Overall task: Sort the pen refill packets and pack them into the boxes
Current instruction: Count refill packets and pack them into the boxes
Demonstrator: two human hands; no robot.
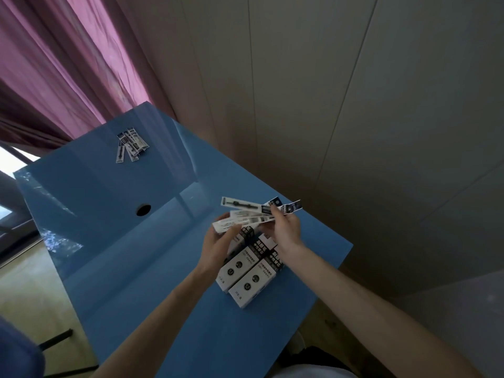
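Both hands hold a fanned bunch of long white pen refill packets (251, 215) above the blue table (122, 241). My left hand (218, 242) grips the packets' left ends from below. My right hand (285, 227) pinches their dark-printed right ends. Beneath the hands lie several black-and-white refill boxes (248, 274) side by side, partly hidden by my hands. A small pile of more refill packets (131, 144) rests at the table's far left corner.
A round cable hole (143, 209) sits in the table's middle. A pink curtain (54, 64) hangs at the back left, a grey panelled wall (354, 105) stands along the table's right edge. A dark blue object (16, 350) shows at the lower left.
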